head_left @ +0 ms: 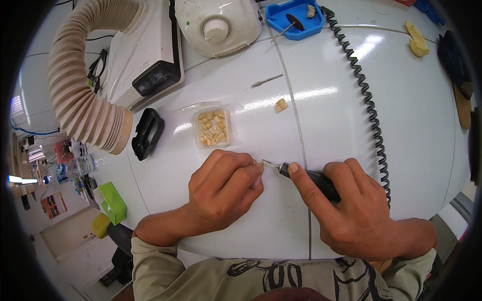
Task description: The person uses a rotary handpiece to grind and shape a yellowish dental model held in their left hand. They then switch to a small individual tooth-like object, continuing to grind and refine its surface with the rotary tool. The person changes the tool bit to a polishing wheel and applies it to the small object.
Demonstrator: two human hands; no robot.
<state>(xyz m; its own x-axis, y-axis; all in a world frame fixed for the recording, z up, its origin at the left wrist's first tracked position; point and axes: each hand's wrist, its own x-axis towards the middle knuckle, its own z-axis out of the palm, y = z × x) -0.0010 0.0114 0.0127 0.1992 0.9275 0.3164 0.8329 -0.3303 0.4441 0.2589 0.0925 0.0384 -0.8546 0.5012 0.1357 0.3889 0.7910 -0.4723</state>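
From the head view, bare fingers worked on a tooth-like scale: the left hand [223,183] pinched its fingertips closely together on a tiny yellowish piece [261,164], glossy and mostly hidden. The right hand [354,210] was curled snugly around a handpiece [321,183], its dark barrel narrowing through a metal collar to a slim, pointed tip just beside the piece; whether the two touched was hard to tell.

Beyond the left knuckles stood a clear plastic box [196,133], square with rounded corners, holding ivory, tooth-shaped pieces [213,134]. Left of it lay a glossy black case [148,134], and farther off curved a ribbed beige hose [75,85]. A cream machine with a round dial [216,30] rose well ahead of the left fingers. Past the handpiece tip came a loose ivory piece [281,105], then a slender metal bur [267,80] and a faceted blue tray [312,31] bearing a dark disc on a shank [294,21].

A coiled black cord [370,100] bounded the right fingers' outer side. Smooth white tabletop [273,220], crossed by a dark seam, spread between the wrists and ahead of the right knuckles; its near edge met the wearer's shirt [301,275].
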